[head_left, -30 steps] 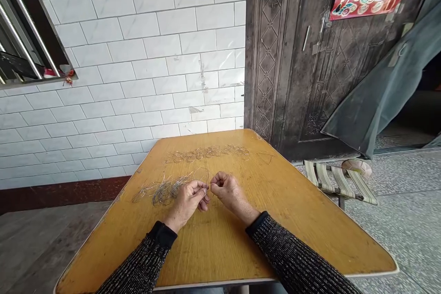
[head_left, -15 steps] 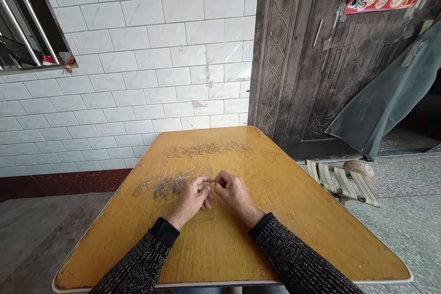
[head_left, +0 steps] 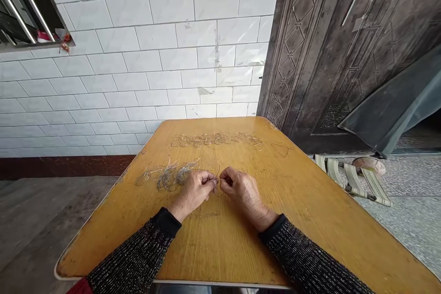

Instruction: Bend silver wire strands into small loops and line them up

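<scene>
My left hand [head_left: 197, 189] and my right hand [head_left: 240, 190] meet above the middle of the wooden table [head_left: 213, 239], their fingertips almost touching. Each pinches a thin dark wire [head_left: 218, 172], whose end sticks up between them. How the wire runs inside the fingers is hidden. Just left of my left hand lies a tangled pile of silvery wire pieces [head_left: 167, 177]. Farther back, a row of thin wire loops [head_left: 217, 138] spreads across the table.
A few thin wires [head_left: 280, 149] lie at the table's right rear. Behind stands a white tiled wall [head_left: 155, 64], with a dark carved door [head_left: 320, 64] to the right. A striped folding stool [head_left: 353, 181] stands on the floor at the right.
The fingers of my left hand have curled in and closed into a pinch. A wire end now stands up between the hands. The whole view has shifted slightly.
</scene>
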The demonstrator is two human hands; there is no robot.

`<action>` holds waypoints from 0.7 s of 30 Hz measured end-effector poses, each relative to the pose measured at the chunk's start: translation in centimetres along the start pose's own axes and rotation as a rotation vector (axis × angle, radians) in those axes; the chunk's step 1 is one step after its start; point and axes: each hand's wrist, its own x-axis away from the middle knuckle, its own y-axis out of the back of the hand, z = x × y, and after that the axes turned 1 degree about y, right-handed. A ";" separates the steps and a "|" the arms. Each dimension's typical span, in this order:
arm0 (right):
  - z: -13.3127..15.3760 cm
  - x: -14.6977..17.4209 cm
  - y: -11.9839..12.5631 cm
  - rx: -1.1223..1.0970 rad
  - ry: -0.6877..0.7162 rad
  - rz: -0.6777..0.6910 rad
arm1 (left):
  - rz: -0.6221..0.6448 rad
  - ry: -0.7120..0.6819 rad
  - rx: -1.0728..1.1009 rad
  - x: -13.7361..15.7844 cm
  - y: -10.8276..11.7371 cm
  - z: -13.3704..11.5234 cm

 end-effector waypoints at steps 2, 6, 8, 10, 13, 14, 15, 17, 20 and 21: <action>0.1 0.1 0.2 0.007 -0.001 0.019 | 0.031 0.036 0.060 0.0 -0.1 0.0; -0.1 -0.1 0.6 -0.116 -0.040 0.018 | 0.110 0.120 0.222 -0.2 0.2 -0.3; -0.4 -0.4 0.7 -0.303 -0.086 0.038 | 0.170 0.167 0.281 -0.6 0.5 -0.5; -0.7 -0.6 0.7 -0.532 -0.131 0.110 | 0.220 0.209 0.296 -0.9 0.7 -0.5; -1.1 -0.8 0.5 -0.761 -0.168 0.237 | 0.268 0.222 0.263 -0.8 0.7 -0.5; -1.1 -0.8 0.5 -0.807 -0.181 0.267 | 0.278 0.215 0.248 -0.6 0.7 -0.5; -1.1 -0.7 0.4 -0.847 -0.196 0.292 | 0.284 0.205 0.227 -0.4 0.7 -0.5; -0.9 -0.7 0.3 -0.918 -0.225 0.329 | 0.259 0.174 0.166 0.1 0.7 -0.7; -0.6 -0.6 0.3 -0.957 -0.245 0.354 | 0.167 0.061 -0.016 0.5 0.8 -1.0; -0.5 -0.5 0.4 -0.958 -0.246 0.348 | 0.145 0.026 -0.061 0.6 0.9 -1.1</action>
